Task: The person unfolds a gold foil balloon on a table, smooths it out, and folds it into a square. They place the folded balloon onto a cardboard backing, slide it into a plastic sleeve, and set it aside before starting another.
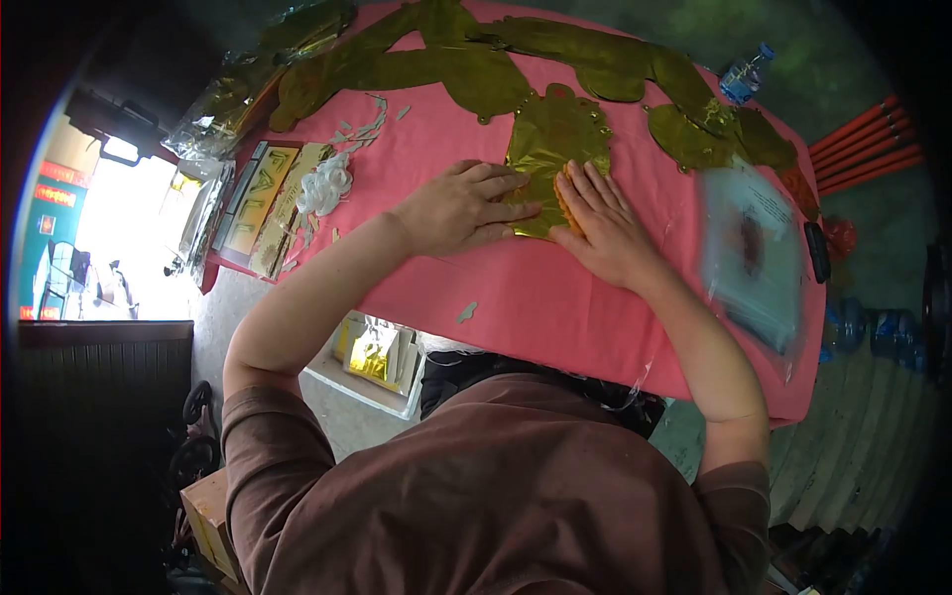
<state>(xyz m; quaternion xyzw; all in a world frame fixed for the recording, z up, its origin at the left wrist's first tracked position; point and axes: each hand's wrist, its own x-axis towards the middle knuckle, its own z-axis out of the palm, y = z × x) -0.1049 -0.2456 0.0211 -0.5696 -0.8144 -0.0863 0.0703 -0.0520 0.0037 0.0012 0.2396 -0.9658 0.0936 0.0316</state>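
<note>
On the pink-covered table, a shiny gold foil sheet point(555, 129) with a scalloped edge lies in front of me. My left hand point(466, 206) rests on its left side, fingers stretched and slightly apart. My right hand point(603, 220) lies flat at the sheet's lower right, fingers extended. An orange item point(566, 200) shows along the edge of that hand, partly beneath it; its kind is hidden. Further gold foil cutouts point(436, 69) spread across the far side of the table, some overlapping.
A white ribbon bundle point(324, 185) and printed packets point(260, 203) lie at left, near scattered grey scraps point(369, 129). Clear plastic packaging point(752, 263) lies at right, a black object point(817, 252) beside it. A water bottle point(746, 74) stands at the far right edge.
</note>
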